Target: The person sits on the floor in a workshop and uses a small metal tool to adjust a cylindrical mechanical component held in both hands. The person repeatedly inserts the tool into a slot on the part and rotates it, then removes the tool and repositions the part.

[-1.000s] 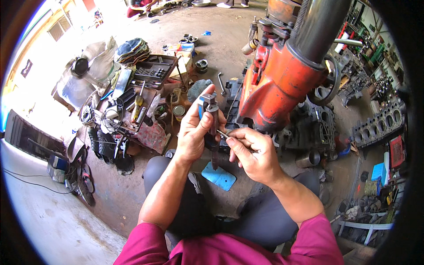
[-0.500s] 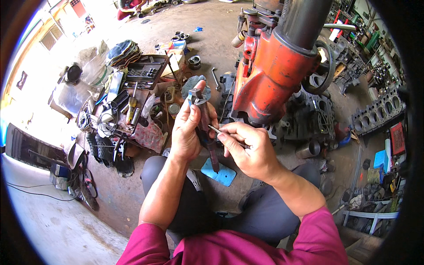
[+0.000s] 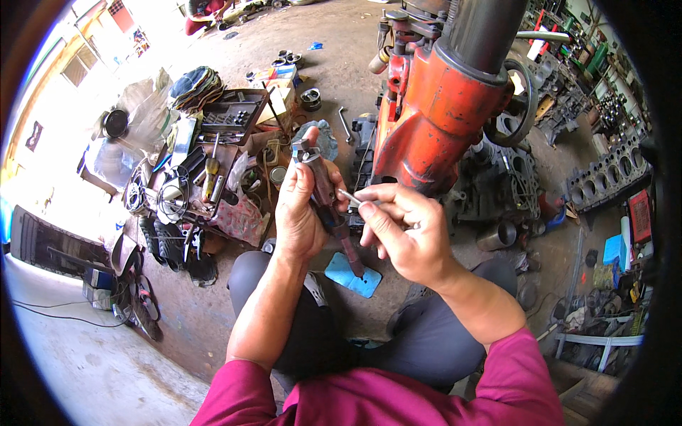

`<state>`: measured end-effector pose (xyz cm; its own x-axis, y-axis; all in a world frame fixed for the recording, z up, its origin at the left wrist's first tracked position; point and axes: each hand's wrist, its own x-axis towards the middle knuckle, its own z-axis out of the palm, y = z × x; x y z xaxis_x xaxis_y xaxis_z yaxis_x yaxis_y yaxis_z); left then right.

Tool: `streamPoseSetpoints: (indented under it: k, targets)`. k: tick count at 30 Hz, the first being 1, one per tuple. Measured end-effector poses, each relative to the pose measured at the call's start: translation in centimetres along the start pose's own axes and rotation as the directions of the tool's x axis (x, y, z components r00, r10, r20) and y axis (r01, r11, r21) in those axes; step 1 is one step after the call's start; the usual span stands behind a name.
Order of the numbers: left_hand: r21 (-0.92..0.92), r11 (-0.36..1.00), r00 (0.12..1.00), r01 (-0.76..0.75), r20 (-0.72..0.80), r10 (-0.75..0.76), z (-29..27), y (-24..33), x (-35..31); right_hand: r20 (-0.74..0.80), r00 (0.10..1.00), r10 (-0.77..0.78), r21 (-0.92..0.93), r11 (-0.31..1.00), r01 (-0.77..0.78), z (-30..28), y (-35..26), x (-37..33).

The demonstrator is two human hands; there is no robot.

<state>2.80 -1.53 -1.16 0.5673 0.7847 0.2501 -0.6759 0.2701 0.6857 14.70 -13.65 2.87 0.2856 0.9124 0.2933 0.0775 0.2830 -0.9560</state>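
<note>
My left hand (image 3: 295, 220) is wrapped round a long, dark reddish-brown metal shaft (image 3: 348, 250) with a blocky head at its upper end. The shaft tilts, its narrow lower end pointing down and to the right. Between thumb and fingers, my right hand (image 3: 410, 238) pinches a thin silvery metal rod (image 3: 349, 197). The rod's tip reaches the side of the shaft, close to my left fingers; whether it sits in a hole there, I cannot tell. Beneath the shaft's low end a light-blue flat pad (image 3: 364, 282) lies on the floor between my legs.
A big orange-red machine (image 3: 433, 106) with a handwheel (image 3: 524, 106) stands just ahead. At the left is a cluttered bench with a tool tray (image 3: 231, 113). An engine block (image 3: 611, 181) and metal parts line the right. Far off at the top left, another person (image 3: 202, 15) is partly visible.
The shaft has tilted more, its lower end swinging to the right. My right hand has shifted slightly right with the thin rod, still at the shaft's side.
</note>
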Motion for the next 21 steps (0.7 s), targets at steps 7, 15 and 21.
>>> streamPoseSetpoints:
  k: [7,15,21]
  targets:
    - [0.095,0.994,0.998,-0.054,-0.008,0.055,0.37,0.29,-0.13,0.059,0.988,0.141,-0.107,0.985,-0.134,-0.10,-0.24,0.31]
    - [0.153,0.986,0.996,-0.060,0.069,0.050,-0.29,0.42,0.04,0.071,0.990,-0.121,-0.315,0.939,0.137,0.02,0.28,0.10]
    - [0.160,0.987,0.994,-0.030,0.107,0.013,-0.40,0.64,-0.15,0.060,0.998,0.026,-0.250,0.968,-0.010,-0.24,-0.25,-0.06]
